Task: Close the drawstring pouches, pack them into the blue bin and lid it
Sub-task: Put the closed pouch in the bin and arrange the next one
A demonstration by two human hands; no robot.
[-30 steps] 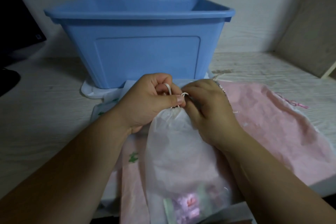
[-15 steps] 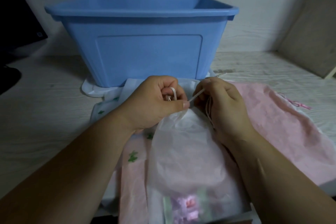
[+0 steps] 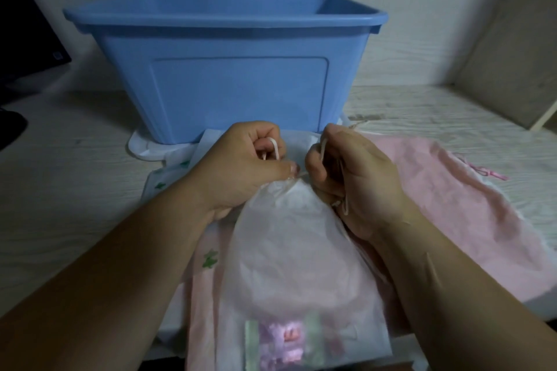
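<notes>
- Now the left hand (image 3: 241, 166) and right hand (image 3: 355, 178) are curled, each pinching the thin cream cord (image 3: 275, 147) at the gathered neck of a sheer white fabric pouch (image 3: 289, 250) lying between the wrists.
- Just beyond the hands stands a smooth, open-topped rectangular blue plastic bin (image 3: 235, 84).
- Right of the right hand, a crinkled pink cloth pouch (image 3: 452, 205) lies flat on the pale wood-grain table (image 3: 60, 190).

Left hand (image 3: 241, 169) and right hand (image 3: 358, 181) close together, fingers (image 3: 314, 161) curled on the drawstring (image 3: 275, 147), forearms converging.
</notes>
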